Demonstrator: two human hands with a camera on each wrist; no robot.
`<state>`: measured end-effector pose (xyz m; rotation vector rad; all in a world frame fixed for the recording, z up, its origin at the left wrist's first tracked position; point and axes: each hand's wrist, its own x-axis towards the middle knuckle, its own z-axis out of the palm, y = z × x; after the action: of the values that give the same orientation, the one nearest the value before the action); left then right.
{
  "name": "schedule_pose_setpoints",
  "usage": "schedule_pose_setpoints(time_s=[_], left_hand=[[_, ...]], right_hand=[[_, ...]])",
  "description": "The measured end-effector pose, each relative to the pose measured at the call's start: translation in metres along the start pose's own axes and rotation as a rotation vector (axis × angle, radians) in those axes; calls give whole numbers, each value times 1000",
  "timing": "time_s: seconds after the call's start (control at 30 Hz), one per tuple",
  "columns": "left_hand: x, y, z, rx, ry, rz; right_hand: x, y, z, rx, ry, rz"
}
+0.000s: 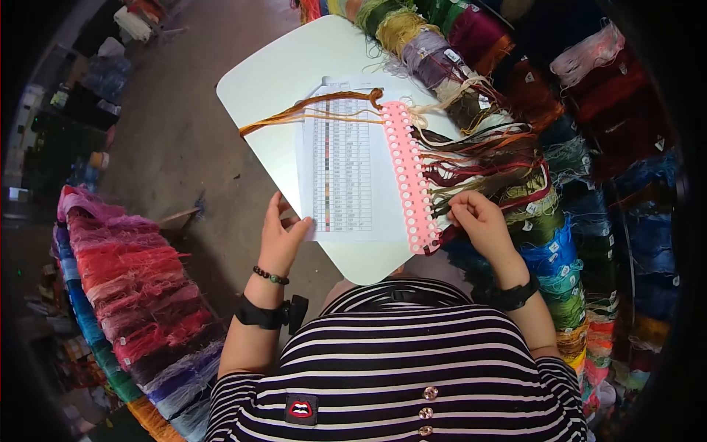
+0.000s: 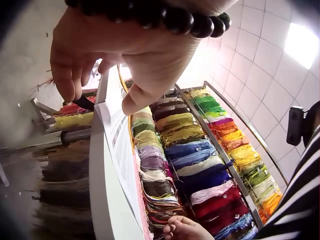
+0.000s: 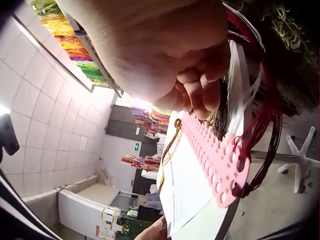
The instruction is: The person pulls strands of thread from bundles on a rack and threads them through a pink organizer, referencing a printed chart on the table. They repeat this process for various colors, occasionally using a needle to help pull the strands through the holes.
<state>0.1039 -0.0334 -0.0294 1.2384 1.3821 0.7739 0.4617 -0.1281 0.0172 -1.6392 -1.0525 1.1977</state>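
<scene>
A white board (image 1: 272, 70) carries a printed colour chart (image 1: 342, 162) and a pink holed card (image 1: 405, 173). Brown and orange threads (image 1: 309, 107) run left from the card's top; dark, red and olive threads (image 1: 479, 158) hang off its right side. My left hand (image 1: 282, 239) grips the board's left edge, thumb by the chart's corner, fingers beyond the edge in the left wrist view. Near the card's lower right, my right hand (image 1: 484, 225) pinches olive-dark threads between thumb and curled fingers; the exact strands are partly hidden. Dark red threads (image 3: 272, 125) loop from the card's end in the right wrist view.
Racks of coloured thread bundles (image 1: 556, 243) stand close on the right, under and beside my right hand. Another rack with pink and red bundles (image 1: 140, 272) is at the left. Grey floor (image 1: 191, 96) shows between that rack and the board.
</scene>
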Motion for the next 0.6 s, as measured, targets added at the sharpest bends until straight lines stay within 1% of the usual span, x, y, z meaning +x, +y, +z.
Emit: schedule_pose_setpoints(time_s=[0.07,0.17,0.27,0.37,0.47,0.57,0.6], left_hand=[[7,-4,0,9,23,41],[13,2,1,49,22,69],[14,9,5,23,0,87],[15,12,4,50,-14,52],[19,4,2,112,-3,57],[20,0,2,91,-14,87],[20,1,3,68,-29,64]], right_hand=[[-5,1,5,2,36,30],[-9,4,9,-47,10,8],[-14,4,6,-165,-2,12],[-19,6,4,-74,30,33],[-22,13,2,-60,48,52],[-27,17,3,-69,77,79],[-28,17,4,-76,87,89]])
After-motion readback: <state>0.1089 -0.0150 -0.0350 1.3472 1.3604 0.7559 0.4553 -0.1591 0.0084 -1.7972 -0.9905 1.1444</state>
